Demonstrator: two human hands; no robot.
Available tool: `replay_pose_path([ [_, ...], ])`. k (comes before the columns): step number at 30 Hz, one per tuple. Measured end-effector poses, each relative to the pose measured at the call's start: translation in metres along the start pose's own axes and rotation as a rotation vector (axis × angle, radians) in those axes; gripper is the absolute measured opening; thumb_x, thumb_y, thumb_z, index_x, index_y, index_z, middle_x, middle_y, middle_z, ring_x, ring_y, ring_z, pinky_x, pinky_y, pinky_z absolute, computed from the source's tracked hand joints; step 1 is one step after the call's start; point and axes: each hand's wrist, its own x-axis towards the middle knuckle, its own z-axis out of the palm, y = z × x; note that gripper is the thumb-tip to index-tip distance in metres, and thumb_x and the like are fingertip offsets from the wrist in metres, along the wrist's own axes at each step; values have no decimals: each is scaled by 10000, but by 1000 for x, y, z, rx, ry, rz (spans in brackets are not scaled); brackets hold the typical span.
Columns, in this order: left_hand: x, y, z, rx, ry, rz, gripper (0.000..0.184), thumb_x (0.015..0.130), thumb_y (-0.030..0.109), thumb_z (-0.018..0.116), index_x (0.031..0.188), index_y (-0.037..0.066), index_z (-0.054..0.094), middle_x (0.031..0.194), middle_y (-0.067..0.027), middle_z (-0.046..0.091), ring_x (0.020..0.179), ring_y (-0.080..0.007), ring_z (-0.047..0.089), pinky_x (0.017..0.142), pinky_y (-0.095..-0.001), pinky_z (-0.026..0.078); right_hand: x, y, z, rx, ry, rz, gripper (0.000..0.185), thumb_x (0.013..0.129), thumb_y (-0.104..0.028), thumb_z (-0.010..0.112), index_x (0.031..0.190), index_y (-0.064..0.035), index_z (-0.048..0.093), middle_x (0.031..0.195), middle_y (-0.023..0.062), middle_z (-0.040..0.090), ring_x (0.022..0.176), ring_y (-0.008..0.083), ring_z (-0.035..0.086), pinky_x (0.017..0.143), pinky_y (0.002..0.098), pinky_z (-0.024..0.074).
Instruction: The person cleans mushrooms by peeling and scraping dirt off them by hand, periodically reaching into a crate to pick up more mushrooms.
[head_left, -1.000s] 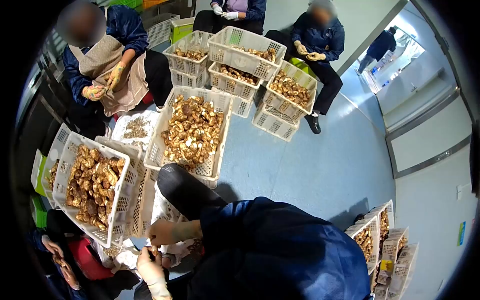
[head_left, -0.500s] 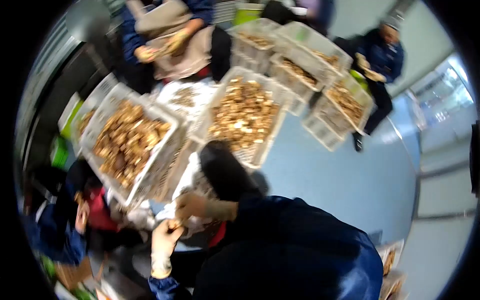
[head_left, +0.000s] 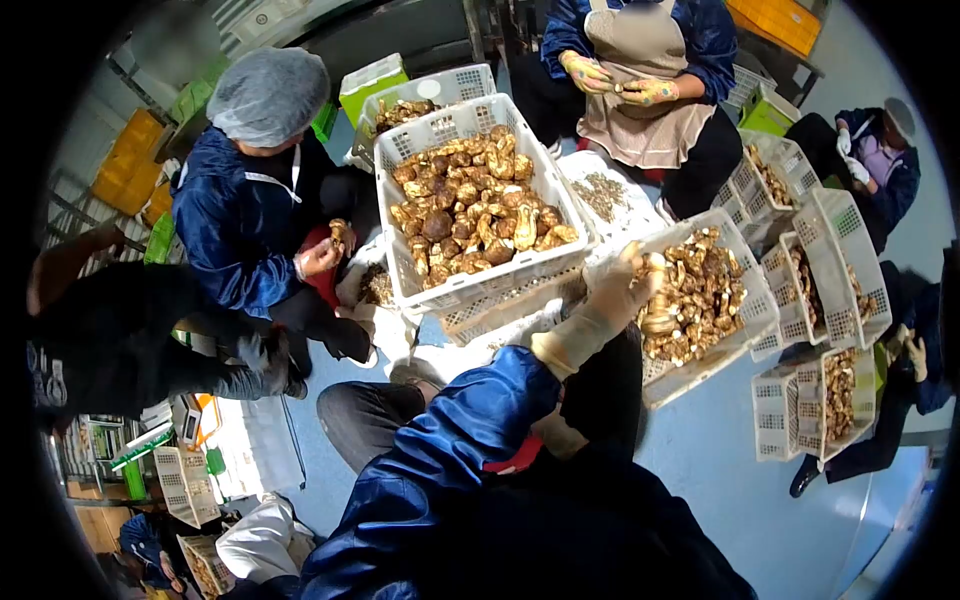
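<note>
My left hand (head_left: 618, 290), in a pale glove, reaches across to the right-hand crate (head_left: 655, 392) of mushrooms. Its fingers are closed around a pale mushroom (head_left: 655, 265) at the crate's near-left edge, above the brown and cream mushrooms (head_left: 700, 295) heaped inside. Below my left forearm, a beige patch of my right hand (head_left: 562, 438) shows beside my lap; its fingers are hidden. A fuller white crate (head_left: 470, 288) of larger mushrooms stands ahead, raised on another crate.
A co-worker in a hairnet (head_left: 268, 95) sits left with a mushroom in hand. Another in an apron (head_left: 640, 125) sits across. White cloth with scraps (head_left: 603, 195) lies between the crates. More mushroom crates (head_left: 845, 395) stand right, near other seated people. Blue floor (head_left: 700, 450) shows below.
My view has swung left and steadied. My left hand has moved from near my lap, beside my right hand, out to the right-hand crate. My right hand is now mostly hidden.
</note>
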Motion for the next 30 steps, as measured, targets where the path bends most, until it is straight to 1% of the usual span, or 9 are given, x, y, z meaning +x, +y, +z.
replay_pose_path([
  [3, 19, 17, -28, 441, 144, -117, 553, 876, 253, 609, 1273, -88, 431, 1241, -224, 537, 1186, -299, 490, 1013, -336, 374, 0, -25, -17, -44, -232, 451, 215, 821, -167, 650, 917, 24, 654, 843, 75, 676, 796, 177, 612, 730, 309, 477],
  [5, 27, 9, -80, 795, 114, 79, 479, 726, 44, 669, 1184, 6, 533, 1173, -188, 573, 1124, -307, 531, 976, -373, 418, -1, 10, -9, 31, -189, 339, 174, 825, -179, 649, 806, -10, 611, 708, 43, 609, 658, 130, 536, 624, 295, 431],
  [8, 26, -23, -147, 1492, -179, 124, 482, 639, 101, 691, 1113, 116, 601, 1278, -133, 520, 1221, -298, 456, 1045, -430, 329, 0, 24, -1, -4, -251, 294, 213, 835, -211, 653, 856, -2, 620, 728, 48, 613, 672, 126, 540, 642, 292, 440],
  [12, 41, -51, -191, 1614, -626, 290, 336, 844, 123, 448, 1144, 200, 577, 1359, -147, 444, 1288, -316, 382, 1091, -447, 262, 2, -19, -4, -212, -310, 387, 259, 845, -234, 650, 943, 6, 634, 798, 89, 647, 717, 173, 586, 678, 312, 464],
  [20, 70, -51, -204, 1652, -774, 287, 289, 831, 192, 523, 1111, 202, 594, 1389, -116, 419, 1316, -297, 343, 1086, -456, 259, 2, -10, -2, -277, -293, 388, 356, 822, -298, 667, 984, 17, 640, 839, 151, 663, 768, 218, 623, 702, 349, 476],
  [21, 71, -45, -211, 1548, -694, 321, 404, 700, 109, 675, 1088, 120, 564, 1380, -160, 419, 1290, -337, 382, 1065, -437, 314, 0, -7, -2, -270, -294, 393, 356, 822, -298, 667, 984, 18, 639, 840, 151, 663, 768, 214, 623, 701, 347, 475],
  [24, 66, -13, -222, 1074, -229, 230, 414, 775, 138, 700, 1149, 60, 541, 1285, -168, 512, 1165, -306, 515, 984, -347, 417, -1, -28, -3, -207, -241, 397, 342, 835, -282, 655, 980, 27, 636, 837, 148, 660, 756, 195, 620, 696, 329, 474],
  [25, 54, 8, -219, 676, -111, -24, 468, 845, 168, 648, 1247, 0, 477, 1097, -76, 581, 1000, -174, 545, 936, -304, 430, -1, -37, -4, -183, -221, 395, 335, 841, -275, 649, 978, 30, 635, 834, 146, 659, 751, 187, 618, 693, 321, 473],
  [30, -29, 32, -232, -462, 331, -164, 475, 900, 234, 593, 1285, -9, 454, 1209, -101, 561, 1112, -206, 528, 1005, -335, 375, 6, -11, -5, -17, -180, 298, 180, 859, -172, 630, 876, 7, 623, 831, 103, 662, 746, 148, 613, 682, 283, 470],
])
